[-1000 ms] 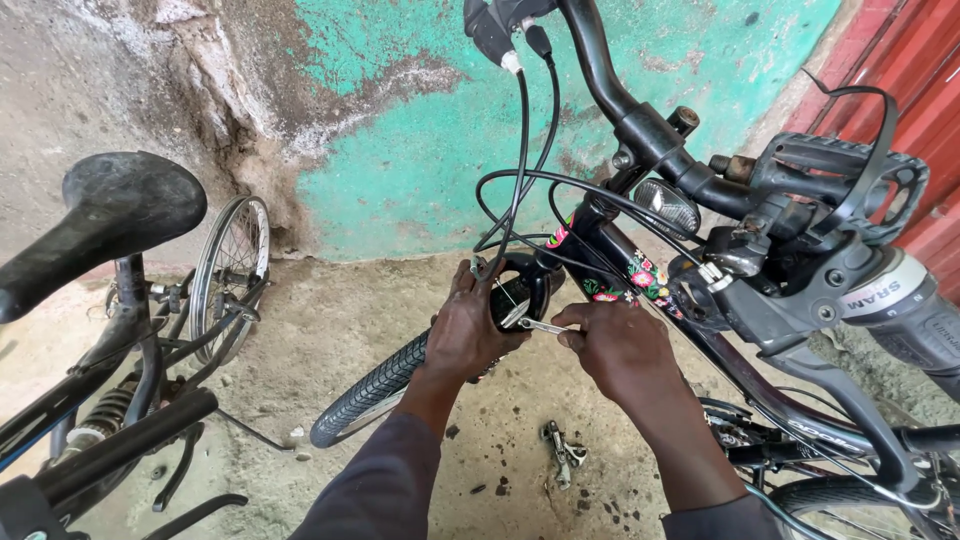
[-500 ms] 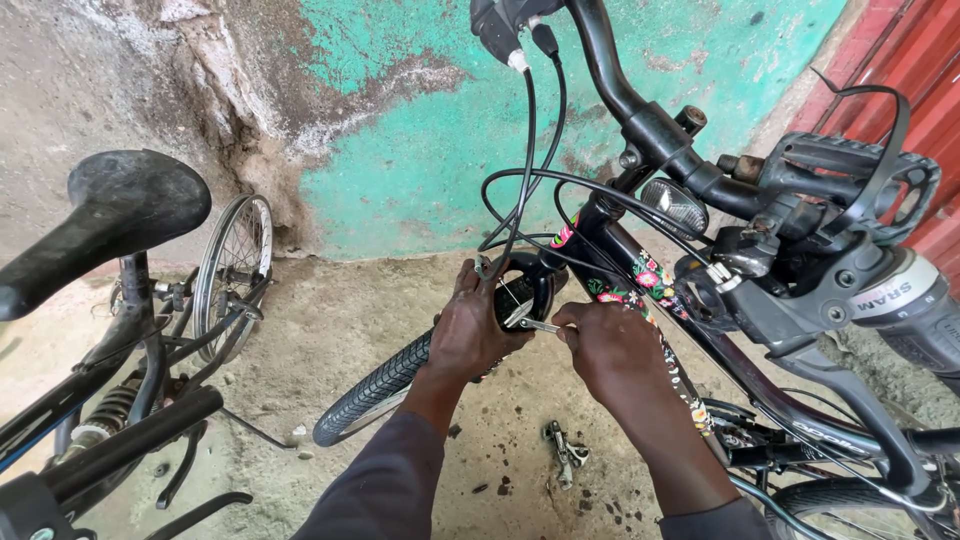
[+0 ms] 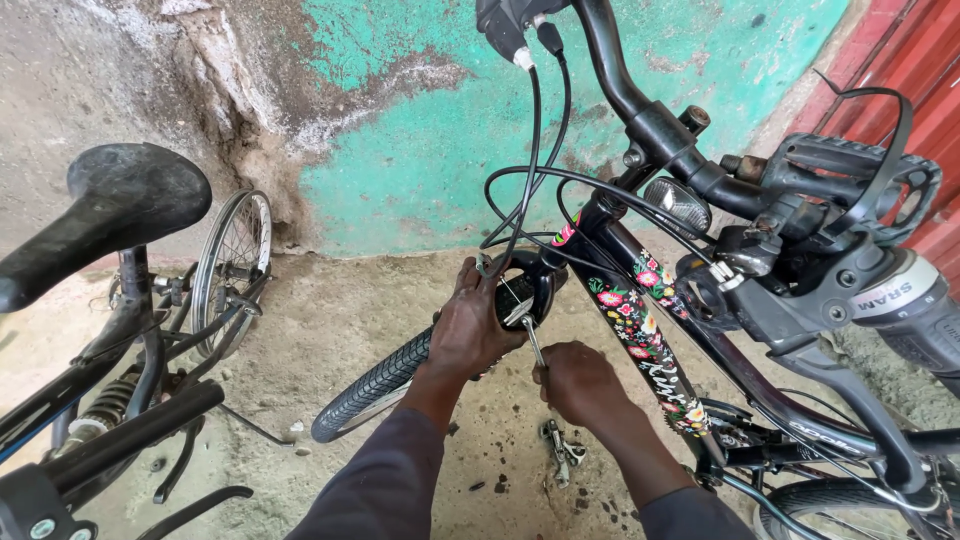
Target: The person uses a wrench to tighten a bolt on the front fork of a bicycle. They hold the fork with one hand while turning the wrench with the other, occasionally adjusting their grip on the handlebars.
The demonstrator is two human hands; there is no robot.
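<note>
Left hand [image 3: 470, 330] wrapped around the black front tyre [image 3: 385, 382] near its top, fingers curled over the tread and the small black part [image 3: 527, 290] sitting above it, thumb side toward me. Grip closed and firm on the tyre

Right hand [image 3: 578, 382] fisted around the handle of a slim metal tool [image 3: 530, 335]; whether it is a screwdriver or a hex key, I cannot tell. The shaft runs up and slightly left out of my fist, its tip meeting the black part just beside my left fingers. The two hands are close, the tool bridging the gap between them

Just right of the tool tip: the black frame tube with flower stickers [image 3: 640, 330], slanting down and away past my right wrist. Above both hands: black cables [image 3: 535, 150] hanging in loops from the handlebar [image 3: 650, 115]. Up and to the right of my right hand: a round reflector [image 3: 678, 205], the brake lever and the grip shifter [image 3: 900, 295]

Below my right hand, on the dusty concrete ground [image 3: 330, 320]: a small metal part [image 3: 560, 450], lying loose, well apart from the tyre

Far to the left of my left hand: a second bicycle, with black saddle [image 3: 105, 215] and a spoked wheel [image 3: 232, 265] leaning near the peeling green wall [image 3: 420, 130]
</note>
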